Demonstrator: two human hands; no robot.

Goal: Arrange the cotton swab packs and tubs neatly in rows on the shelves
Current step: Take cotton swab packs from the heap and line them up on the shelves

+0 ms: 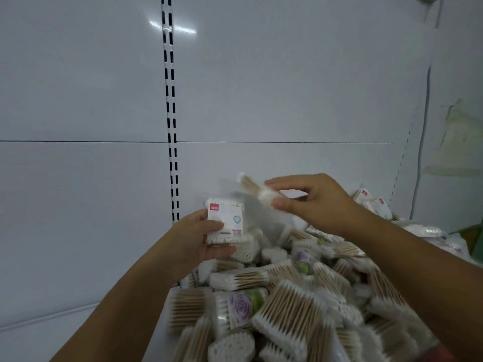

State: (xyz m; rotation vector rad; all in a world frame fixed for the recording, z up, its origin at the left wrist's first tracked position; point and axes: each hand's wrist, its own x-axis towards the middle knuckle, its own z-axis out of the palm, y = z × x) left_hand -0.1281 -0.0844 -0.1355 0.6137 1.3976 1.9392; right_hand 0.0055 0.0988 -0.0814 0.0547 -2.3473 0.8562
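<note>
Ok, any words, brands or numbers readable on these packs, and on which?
Nothing can be read as text.
Labelled pack in the left hand: red square logo with white marks, blurred; print below too small.
Packs at back right: same red logo, blurred.
Rose-print packs: no lettering shows.
Swab pack in the right hand: motion-blurred.

Heap of swab packs (300,296) fills lower right of frame, reaching back to the rear panel (78,100). Slotted upright (170,100) runs down that panel from top centre-left, ending behind the heap's left edge. Left hand (193,239) at centre holds a labelled pack (226,218) over the heap; right hand (313,202), to its upper right, pinches a second pack (257,188) above the first.
</note>
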